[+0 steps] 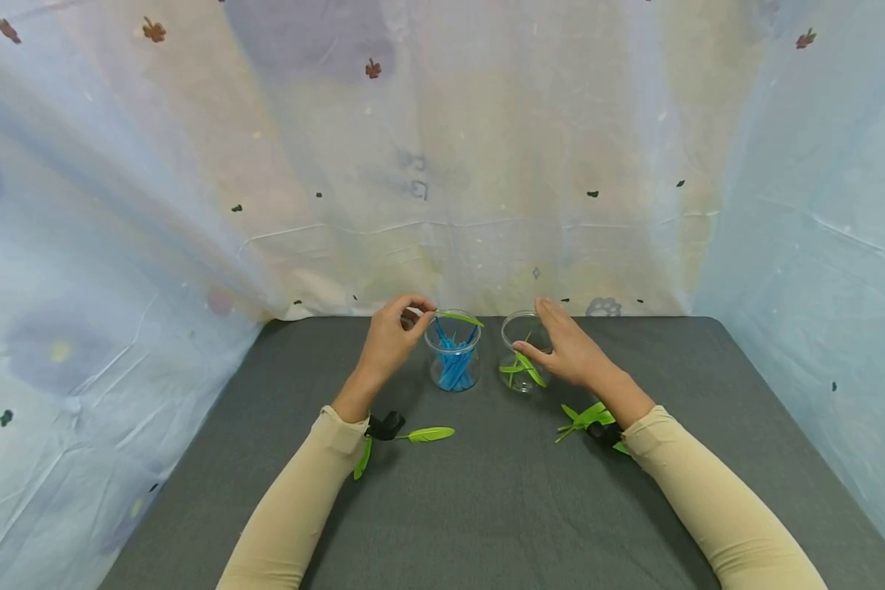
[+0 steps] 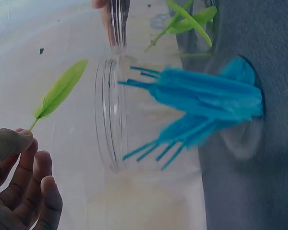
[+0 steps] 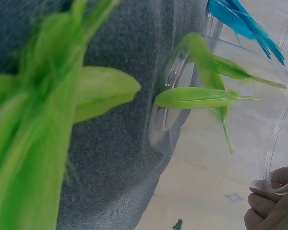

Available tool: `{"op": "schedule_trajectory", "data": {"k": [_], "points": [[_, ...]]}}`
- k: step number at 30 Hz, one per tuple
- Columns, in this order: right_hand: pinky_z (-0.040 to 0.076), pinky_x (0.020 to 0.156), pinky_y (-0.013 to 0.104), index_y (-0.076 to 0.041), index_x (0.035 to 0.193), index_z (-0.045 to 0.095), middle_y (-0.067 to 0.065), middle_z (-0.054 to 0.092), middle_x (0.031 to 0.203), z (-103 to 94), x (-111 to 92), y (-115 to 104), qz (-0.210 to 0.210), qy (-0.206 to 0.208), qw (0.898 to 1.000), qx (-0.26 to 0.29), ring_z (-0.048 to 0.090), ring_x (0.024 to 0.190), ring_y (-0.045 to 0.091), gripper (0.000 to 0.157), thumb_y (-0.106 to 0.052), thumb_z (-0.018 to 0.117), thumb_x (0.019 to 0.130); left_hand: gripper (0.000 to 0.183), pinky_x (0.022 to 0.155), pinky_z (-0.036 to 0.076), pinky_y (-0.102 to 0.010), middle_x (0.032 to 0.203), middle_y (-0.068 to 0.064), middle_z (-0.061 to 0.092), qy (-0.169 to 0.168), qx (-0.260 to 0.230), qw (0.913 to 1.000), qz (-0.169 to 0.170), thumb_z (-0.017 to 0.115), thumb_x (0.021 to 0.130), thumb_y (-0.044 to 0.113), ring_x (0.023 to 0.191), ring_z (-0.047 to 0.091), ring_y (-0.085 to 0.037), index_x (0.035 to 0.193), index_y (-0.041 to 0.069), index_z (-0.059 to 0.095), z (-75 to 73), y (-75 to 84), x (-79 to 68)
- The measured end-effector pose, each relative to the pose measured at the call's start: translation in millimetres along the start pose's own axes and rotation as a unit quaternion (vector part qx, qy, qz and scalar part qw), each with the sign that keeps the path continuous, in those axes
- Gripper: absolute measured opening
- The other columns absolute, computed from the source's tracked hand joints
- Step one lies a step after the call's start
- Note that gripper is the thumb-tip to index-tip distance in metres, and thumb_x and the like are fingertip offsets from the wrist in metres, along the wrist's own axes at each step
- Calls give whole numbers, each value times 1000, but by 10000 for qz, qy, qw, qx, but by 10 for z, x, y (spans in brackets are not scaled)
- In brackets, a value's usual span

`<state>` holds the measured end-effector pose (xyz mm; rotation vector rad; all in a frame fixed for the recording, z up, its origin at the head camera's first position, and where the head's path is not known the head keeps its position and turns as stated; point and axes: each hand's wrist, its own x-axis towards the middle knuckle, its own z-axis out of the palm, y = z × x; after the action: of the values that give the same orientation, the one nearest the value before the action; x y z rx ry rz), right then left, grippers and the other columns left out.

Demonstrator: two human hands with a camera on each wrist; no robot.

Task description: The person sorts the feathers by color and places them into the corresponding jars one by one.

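My left hand [image 1: 392, 338] pinches a light green feather [image 2: 62, 89] by its quill, between thumb and forefinger. It is held above the rim of the left clear jar [image 1: 453, 347], where blue feathers [image 2: 206, 100] stand with their quills upward. My right hand [image 1: 571, 351] holds the right clear jar [image 1: 507, 328] near its rim, the thumb in front and the fingers at the far side. Several green feathers [image 3: 197, 97] lean inside that jar. Part of the right hand's grip is hidden in the head view.
Loose green feathers [image 1: 588, 415] lie under my right wrist. Another green feather [image 1: 431, 434] lies on the dark tabletop [image 1: 472, 508] beside my left wrist, with one more [image 1: 363, 460] near the cuff. A patterned curtain [image 1: 487, 164] hangs behind the table.
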<state>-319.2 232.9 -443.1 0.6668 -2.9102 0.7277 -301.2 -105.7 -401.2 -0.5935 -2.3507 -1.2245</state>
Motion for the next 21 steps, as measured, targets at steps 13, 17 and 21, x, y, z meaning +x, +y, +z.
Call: {"op": "schedule_trajectory", "data": {"k": [13, 17, 21], "points": [[14, 129, 69, -3, 173, 10, 22, 8, 179, 28, 0, -1, 0, -14, 10000, 9, 4, 165, 45, 107, -71, 56, 103, 10, 72, 57, -35, 112, -5, 73, -317, 217, 9993, 50, 71, 107, 18, 88, 69, -19, 115, 14, 76, 294, 103, 58], [14, 128, 70, -2, 172, 11, 23, 8, 179, 32, 6, -4, -1, 1, 10000, 4, 5, 164, 45, 107, -71, 56, 103, 10, 65, 53, -34, 113, -3, 73, -376, 364, 9986, 25, 71, 107, 19, 87, 67, -17, 115, 16, 76, 362, 121, 77], [15, 128, 70, -2, 172, 10, 23, 9, 178, 33, 4, -11, 7, 0, 10000, -25, 7, 164, 46, 108, -71, 56, 103, 10, 62, 51, -33, 113, -2, 73, -428, 451, 9981, 3, 72, 106, 20, 85, 67, -16, 114, 17, 76, 421, 119, 91]]}}
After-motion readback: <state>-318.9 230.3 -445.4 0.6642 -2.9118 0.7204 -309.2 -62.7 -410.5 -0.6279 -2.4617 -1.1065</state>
